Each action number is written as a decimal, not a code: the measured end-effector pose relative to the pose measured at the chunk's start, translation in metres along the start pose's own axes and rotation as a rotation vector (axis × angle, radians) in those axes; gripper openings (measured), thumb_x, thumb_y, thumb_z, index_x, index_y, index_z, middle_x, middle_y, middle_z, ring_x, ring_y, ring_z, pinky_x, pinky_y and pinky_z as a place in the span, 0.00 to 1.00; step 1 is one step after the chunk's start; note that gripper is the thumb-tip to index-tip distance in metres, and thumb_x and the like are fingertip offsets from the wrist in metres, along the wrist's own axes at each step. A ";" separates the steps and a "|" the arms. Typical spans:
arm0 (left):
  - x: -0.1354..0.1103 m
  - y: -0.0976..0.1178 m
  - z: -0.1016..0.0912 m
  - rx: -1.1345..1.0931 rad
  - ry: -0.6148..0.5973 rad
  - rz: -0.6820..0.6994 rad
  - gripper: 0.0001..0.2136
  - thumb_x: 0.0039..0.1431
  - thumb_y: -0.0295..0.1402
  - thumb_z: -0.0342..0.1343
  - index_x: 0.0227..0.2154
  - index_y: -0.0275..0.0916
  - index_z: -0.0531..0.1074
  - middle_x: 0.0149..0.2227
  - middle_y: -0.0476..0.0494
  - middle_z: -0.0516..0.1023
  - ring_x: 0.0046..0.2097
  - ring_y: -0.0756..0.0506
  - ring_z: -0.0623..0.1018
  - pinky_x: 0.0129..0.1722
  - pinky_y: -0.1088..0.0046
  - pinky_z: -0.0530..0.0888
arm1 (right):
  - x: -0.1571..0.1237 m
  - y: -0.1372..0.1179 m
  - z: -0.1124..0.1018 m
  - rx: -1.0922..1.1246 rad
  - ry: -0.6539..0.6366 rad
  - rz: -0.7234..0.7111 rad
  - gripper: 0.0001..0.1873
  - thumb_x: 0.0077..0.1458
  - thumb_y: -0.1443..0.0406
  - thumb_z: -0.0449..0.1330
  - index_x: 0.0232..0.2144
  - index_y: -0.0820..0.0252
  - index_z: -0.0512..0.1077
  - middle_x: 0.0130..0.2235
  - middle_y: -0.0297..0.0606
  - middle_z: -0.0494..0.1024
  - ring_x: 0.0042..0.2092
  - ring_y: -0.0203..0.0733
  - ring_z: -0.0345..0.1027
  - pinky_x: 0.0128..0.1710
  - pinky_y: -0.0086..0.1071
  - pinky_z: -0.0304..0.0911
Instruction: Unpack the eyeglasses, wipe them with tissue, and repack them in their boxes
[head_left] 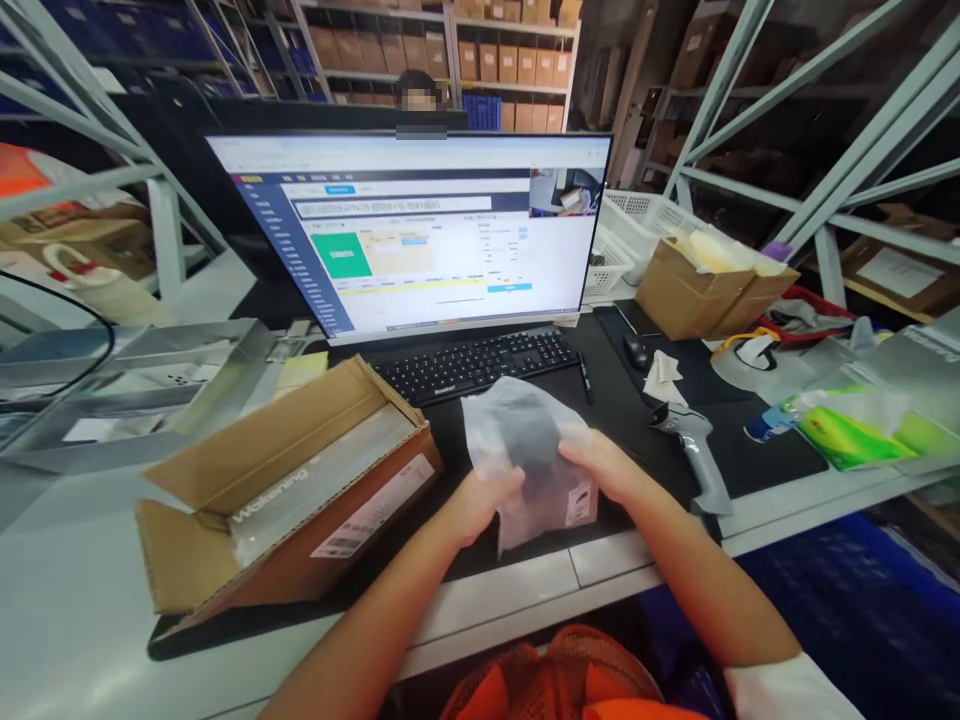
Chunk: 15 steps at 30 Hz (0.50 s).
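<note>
Translucent bag [534, 450] held at the desk's [90, 590] front, right of the open carton [300, 560].
From my end I judge it light, soft and slippery, best gripped by both sides; my left hand [474, 507] and right hand [600, 462] are partly closed on it, thumbs on top, other fingers mostly hidden. Its long axis seems to run toward the keyboard [480, 362], label [579, 503] at the near right corner.

1. Left hand [480, 502]: gripping, left thumb [507, 487] on top, pointing inward.
2. Right hand [604, 462]: gripping too, right thumb [579, 450] uppermost, slightly farther forward.
3. Left forearm [382, 620] and right forearm [697, 560], both bare, angle inward; hands apart.
</note>
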<state>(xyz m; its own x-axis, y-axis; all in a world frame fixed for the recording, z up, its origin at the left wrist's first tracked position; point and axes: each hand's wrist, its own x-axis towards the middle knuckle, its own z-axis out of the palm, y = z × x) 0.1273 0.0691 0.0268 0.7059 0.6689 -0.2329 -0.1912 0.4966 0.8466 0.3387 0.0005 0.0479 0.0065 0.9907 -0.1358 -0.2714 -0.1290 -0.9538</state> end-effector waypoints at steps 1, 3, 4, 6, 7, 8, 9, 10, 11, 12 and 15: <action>-0.002 0.000 0.000 0.044 -0.002 0.006 0.26 0.43 0.46 0.72 0.43 0.34 0.80 0.42 0.34 0.83 0.50 0.33 0.80 0.56 0.52 0.73 | -0.001 -0.001 -0.002 0.013 -0.011 0.010 0.26 0.46 0.51 0.73 0.43 0.61 0.79 0.41 0.43 0.83 0.40 0.48 0.78 0.47 0.42 0.71; -0.007 0.005 0.001 0.126 -0.030 -0.010 0.24 0.45 0.45 0.72 0.43 0.36 0.81 0.44 0.35 0.83 0.50 0.34 0.80 0.58 0.52 0.71 | -0.001 -0.004 -0.005 0.094 -0.022 0.023 0.26 0.45 0.49 0.72 0.41 0.61 0.80 0.40 0.43 0.84 0.39 0.48 0.79 0.46 0.41 0.72; -0.010 0.010 0.001 0.180 -0.073 -0.031 0.22 0.46 0.44 0.71 0.42 0.37 0.81 0.44 0.35 0.83 0.50 0.34 0.80 0.58 0.52 0.70 | -0.002 -0.005 -0.007 0.152 -0.019 0.030 0.27 0.45 0.47 0.71 0.40 0.61 0.80 0.39 0.44 0.84 0.39 0.49 0.79 0.46 0.41 0.72; -0.018 0.024 0.003 0.318 -0.238 -0.084 0.17 0.49 0.42 0.69 0.41 0.38 0.83 0.45 0.36 0.83 0.51 0.34 0.79 0.59 0.53 0.69 | -0.002 -0.007 -0.010 0.246 0.003 0.039 0.28 0.45 0.45 0.70 0.39 0.60 0.80 0.39 0.44 0.84 0.40 0.49 0.79 0.46 0.41 0.72; -0.021 0.031 0.004 0.389 -0.337 -0.100 0.15 0.52 0.41 0.67 0.41 0.39 0.83 0.45 0.37 0.83 0.53 0.34 0.78 0.61 0.54 0.69 | -0.002 -0.008 -0.011 0.268 0.017 0.031 0.27 0.45 0.46 0.70 0.40 0.59 0.80 0.41 0.44 0.84 0.41 0.48 0.79 0.47 0.40 0.72; -0.024 0.037 0.004 0.455 -0.425 -0.104 0.13 0.55 0.39 0.64 0.42 0.40 0.83 0.45 0.38 0.83 0.55 0.35 0.77 0.62 0.54 0.67 | -0.002 -0.009 -0.012 0.270 0.034 0.010 0.26 0.46 0.47 0.71 0.40 0.60 0.81 0.41 0.44 0.84 0.41 0.48 0.79 0.47 0.40 0.71; -0.025 0.042 0.005 0.518 -0.485 -0.094 0.13 0.57 0.37 0.62 0.43 0.42 0.82 0.46 0.39 0.83 0.57 0.35 0.76 0.63 0.55 0.66 | -0.003 -0.010 -0.013 0.257 0.057 -0.024 0.25 0.46 0.49 0.72 0.41 0.60 0.81 0.41 0.44 0.84 0.40 0.47 0.79 0.46 0.39 0.72; -0.026 0.046 0.004 0.578 -0.515 -0.081 0.13 0.58 0.36 0.60 0.45 0.43 0.82 0.46 0.41 0.83 0.59 0.36 0.75 0.64 0.56 0.65 | -0.003 -0.012 -0.013 0.230 0.093 -0.070 0.24 0.46 0.50 0.72 0.40 0.61 0.81 0.40 0.44 0.84 0.39 0.46 0.78 0.44 0.38 0.72; -0.025 0.048 0.003 0.634 -0.514 -0.073 0.14 0.59 0.35 0.59 0.46 0.44 0.81 0.47 0.42 0.82 0.59 0.37 0.75 0.63 0.56 0.66 | -0.003 -0.013 -0.015 0.191 0.138 -0.126 0.24 0.46 0.51 0.73 0.39 0.61 0.81 0.38 0.44 0.84 0.37 0.45 0.78 0.42 0.37 0.72; -0.024 0.049 0.002 0.682 -0.487 -0.072 0.15 0.59 0.34 0.58 0.48 0.44 0.81 0.47 0.43 0.82 0.57 0.36 0.76 0.62 0.55 0.67 | -0.004 -0.014 -0.016 0.141 0.191 -0.188 0.23 0.46 0.51 0.73 0.38 0.62 0.82 0.37 0.43 0.84 0.36 0.44 0.77 0.41 0.36 0.71; -0.016 0.047 -0.005 0.736 -0.395 -0.086 0.17 0.58 0.34 0.58 0.49 0.43 0.80 0.47 0.43 0.82 0.51 0.35 0.79 0.57 0.54 0.72 | -0.006 -0.017 -0.020 -0.042 0.323 -0.351 0.21 0.47 0.50 0.72 0.37 0.60 0.82 0.38 0.44 0.84 0.38 0.46 0.78 0.43 0.37 0.71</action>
<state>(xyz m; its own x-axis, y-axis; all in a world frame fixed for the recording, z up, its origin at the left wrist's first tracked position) 0.1037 0.0848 0.0674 0.9109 0.3341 -0.2420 0.2710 -0.0421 0.9617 0.3627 -0.0037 0.0597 0.3915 0.9114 0.1268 -0.1598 0.2031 -0.9660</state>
